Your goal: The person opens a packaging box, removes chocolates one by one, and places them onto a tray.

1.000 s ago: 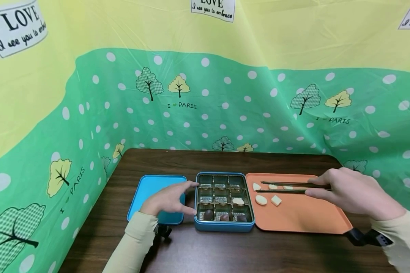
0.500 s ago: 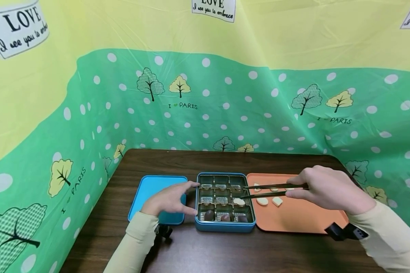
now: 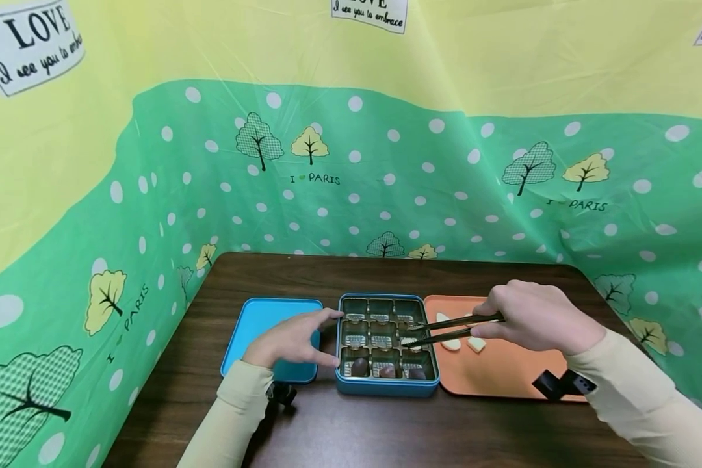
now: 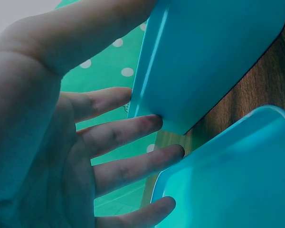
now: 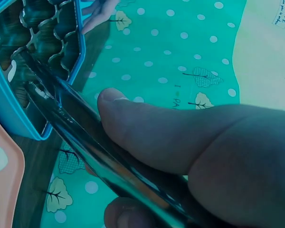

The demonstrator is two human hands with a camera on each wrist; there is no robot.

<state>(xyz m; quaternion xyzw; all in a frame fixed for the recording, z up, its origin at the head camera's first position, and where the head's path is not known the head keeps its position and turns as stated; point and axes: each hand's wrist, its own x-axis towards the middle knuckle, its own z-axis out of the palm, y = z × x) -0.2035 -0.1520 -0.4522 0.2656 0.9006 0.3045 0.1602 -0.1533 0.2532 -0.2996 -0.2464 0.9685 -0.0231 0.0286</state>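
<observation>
A pair of dark tongs (image 3: 459, 321) is gripped between thumb and fingers of my right hand (image 3: 541, 318). Their tips stand apart over the right column of a blue tin box (image 3: 386, 389) with a divided insert. One white chocolate piece (image 3: 408, 341) lies in the middle-right compartment, partly covered by the lower tip. Three dark chocolates (image 3: 359, 368) fill the front row. Against the box's left wall, my left hand (image 3: 289, 341) rests with thumb and fingertips touching and fingers extended; in the left wrist view the fingers (image 4: 121, 133) are spread beside the blue wall.
An orange tray (image 3: 491, 374) adjoins the box on the right, bearing several white pieces (image 3: 476, 344). To the left lies a blue lid (image 3: 248, 331), partly under my left hand. Patterned cloth (image 3: 351, 195) rises behind the brown table (image 3: 351, 429).
My right hand has moved left, carrying the tongs from above the tray to the box, where their tips now reach the right-hand compartments. The left hand keeps its place.
</observation>
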